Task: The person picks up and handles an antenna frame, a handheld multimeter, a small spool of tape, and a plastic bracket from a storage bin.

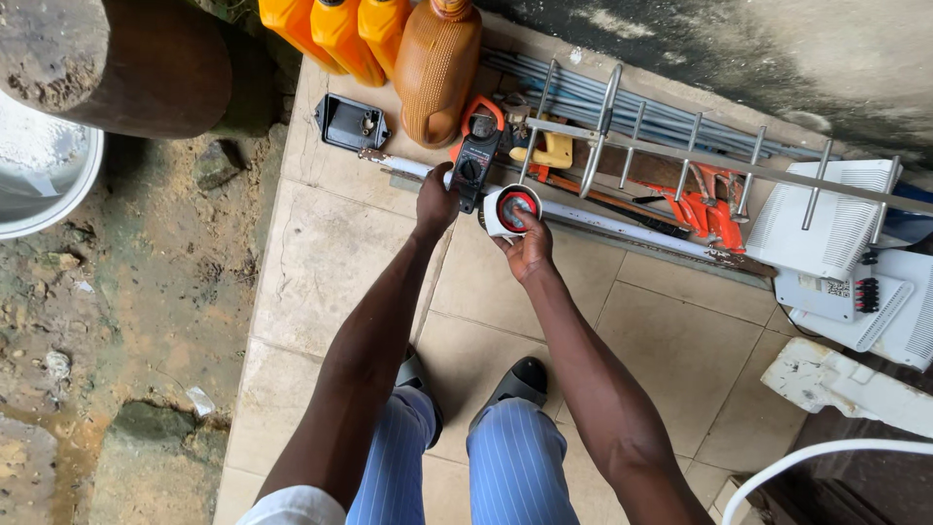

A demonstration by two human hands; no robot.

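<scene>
Red-and-white round cap (pixel 512 209) in right hand's (pixel 530 248) grip, left hand (pixel 435 201) closed on white bar (pixel 622 226), clamp meter (pixel 473 160) between.

jugs (pixel 369 39) upper centre, in a row at the tile edge | small box (pixel 350 122) just below them, to the left | clamp meter (pixel 476 160) centre, between left hand (pixel 434 199) and right hand (pixel 530 248) | round cap (pixel 510 209) in right hand | antenna (pixel 700 156) right of centre, over tools (pixel 705 209) | flat panels (pixel 846 262) far right | basin (pixel 44 165) far left
</scene>
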